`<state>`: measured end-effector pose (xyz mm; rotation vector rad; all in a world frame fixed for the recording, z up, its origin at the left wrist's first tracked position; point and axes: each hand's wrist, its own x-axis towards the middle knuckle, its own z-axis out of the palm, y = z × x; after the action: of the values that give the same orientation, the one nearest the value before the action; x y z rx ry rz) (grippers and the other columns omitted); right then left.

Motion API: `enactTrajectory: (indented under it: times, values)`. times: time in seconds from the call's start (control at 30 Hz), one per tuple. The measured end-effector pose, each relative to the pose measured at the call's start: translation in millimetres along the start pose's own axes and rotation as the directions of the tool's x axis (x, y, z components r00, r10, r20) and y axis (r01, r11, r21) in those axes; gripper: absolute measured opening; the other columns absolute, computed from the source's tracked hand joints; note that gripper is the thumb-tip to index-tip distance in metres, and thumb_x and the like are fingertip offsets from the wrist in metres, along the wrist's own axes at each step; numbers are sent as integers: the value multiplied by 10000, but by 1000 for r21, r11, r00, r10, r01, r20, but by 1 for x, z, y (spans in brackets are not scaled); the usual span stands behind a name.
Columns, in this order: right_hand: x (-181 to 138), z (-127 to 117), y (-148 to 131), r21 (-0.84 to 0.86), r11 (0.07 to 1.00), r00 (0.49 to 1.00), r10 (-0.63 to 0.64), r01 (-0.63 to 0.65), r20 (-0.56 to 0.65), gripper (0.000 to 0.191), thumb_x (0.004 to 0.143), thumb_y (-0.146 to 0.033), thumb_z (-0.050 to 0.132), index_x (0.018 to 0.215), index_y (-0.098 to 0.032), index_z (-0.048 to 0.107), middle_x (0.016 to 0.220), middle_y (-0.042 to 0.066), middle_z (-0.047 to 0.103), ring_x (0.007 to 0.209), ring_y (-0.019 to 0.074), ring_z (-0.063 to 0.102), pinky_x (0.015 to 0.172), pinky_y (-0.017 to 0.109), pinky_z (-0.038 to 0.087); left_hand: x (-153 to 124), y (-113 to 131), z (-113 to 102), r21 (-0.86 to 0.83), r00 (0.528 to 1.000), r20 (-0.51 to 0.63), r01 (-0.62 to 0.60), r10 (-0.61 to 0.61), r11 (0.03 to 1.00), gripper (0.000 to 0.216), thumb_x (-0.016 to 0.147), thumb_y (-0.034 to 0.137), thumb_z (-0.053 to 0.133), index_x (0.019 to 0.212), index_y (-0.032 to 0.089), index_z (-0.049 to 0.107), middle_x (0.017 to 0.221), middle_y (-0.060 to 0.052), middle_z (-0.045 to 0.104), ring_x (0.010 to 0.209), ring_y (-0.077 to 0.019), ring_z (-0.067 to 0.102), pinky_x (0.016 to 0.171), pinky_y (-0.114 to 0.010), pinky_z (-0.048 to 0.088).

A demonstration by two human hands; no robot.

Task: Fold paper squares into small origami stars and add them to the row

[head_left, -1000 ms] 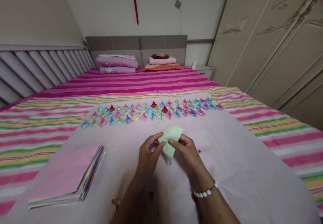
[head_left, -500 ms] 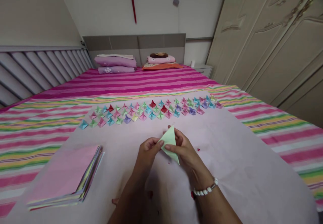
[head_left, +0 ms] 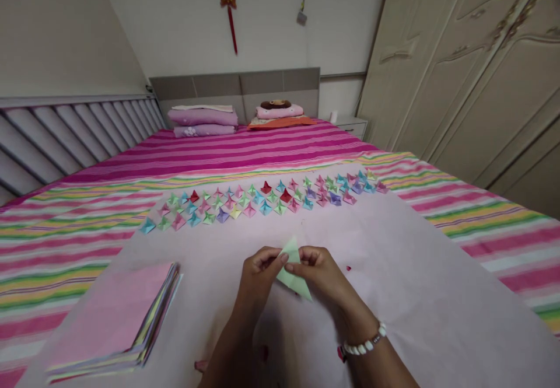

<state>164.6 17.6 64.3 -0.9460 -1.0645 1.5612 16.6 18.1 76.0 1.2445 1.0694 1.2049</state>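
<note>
A pale green sheet of paper (head_left: 294, 282), folded to a triangle, is held up between my two hands over the white board. My left hand (head_left: 263, 268) pinches its left side, the thumb pressed on the front face. On the right side, my right hand (head_left: 321, 271) grips the paper between thumb and fingers, the fingertips partly hidden behind it. A white bead bracelet (head_left: 365, 344) circles my right wrist. Beyond my hands stand rows of small folded paper pieces (head_left: 265, 207) in blue, green, pink, red, purple and yellow.
A stack of coloured paper (head_left: 118, 312), pink on top, lies at the left of the white board (head_left: 394, 271). Small red scraps (head_left: 349, 268) dot the board. Striped bedding (head_left: 476, 224) surrounds it. Folded quilts (head_left: 203, 118) rest by the headboard; a wardrobe (head_left: 472, 67) stands right.
The view has tilted up slightly, so everything sits lower. My hands have drawn closer together on the green paper, and my right fingers have shifted on its edge.
</note>
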Motion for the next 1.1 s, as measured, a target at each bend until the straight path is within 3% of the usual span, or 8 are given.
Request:
enactTrajectory:
  times: [0.23,0.37,0.5,0.6,0.7,0.83,0.97,1.1]
  values:
    - [-3,6,-1,-284,958,996,-9,36,94,425,600,-355,776,481,-183,406,471,-95,302,465,55,243,451,224,170,0,4,-1,111,997,-28,-75,78,991,171,706,328,696,699,158,707,689,-17,631,668,-139,557,609,-238,421]
    - [-4,8,-2,-357,933,994,-5,45,112,458,601,-300,762,476,-194,335,485,-97,276,477,55,240,450,222,174,-1,4,1,167,987,-58,-138,150,976,170,738,325,668,701,161,689,705,-19,635,682,-139,562,641,-244,434]
    - [-5,5,-4,-219,976,992,43,-17,116,336,589,-369,792,535,-160,534,485,-73,434,463,65,344,455,214,244,1,1,0,20,991,-131,-38,40,999,254,729,392,684,848,168,691,777,-34,683,701,-148,598,649,-251,464]
    - [-4,2,-6,-40,999,999,28,-27,23,296,569,-386,819,638,-151,653,548,-32,582,480,93,455,495,233,339,2,-1,-1,-71,990,-138,27,-37,997,381,664,399,746,961,166,691,918,-71,712,821,-177,632,723,-265,480]
    - [-3,1,-7,85,996,994,-23,32,-104,274,558,-359,836,637,-149,680,557,-14,629,485,106,497,517,247,373,1,-2,0,-58,993,-57,97,-100,994,335,663,415,746,872,156,701,786,-45,703,736,-165,617,682,-254,465]
    - [-2,1,-9,132,990,991,-32,49,-129,280,534,-343,854,645,-140,696,575,7,659,495,116,527,527,254,395,-2,-3,2,-6,992,6,122,-122,992,315,685,454,716,647,150,641,569,20,577,546,-107,492,535,-214,371]
    - [-2,2,-11,123,989,986,-64,84,-154,296,514,-339,865,662,-145,697,600,9,666,515,128,538,535,261,406,-2,-1,2,24,993,70,93,-94,995,341,682,457,714,596,149,594,543,35,509,536,-94,426,527,-209,326]
    - [-2,0,-12,152,977,957,-101,147,-272,268,547,-333,845,565,-163,638,524,-22,598,479,110,483,506,250,371,-1,-1,1,29,987,125,99,-101,995,364,689,467,701,572,150,566,537,35,477,537,-93,394,526,-211,297]
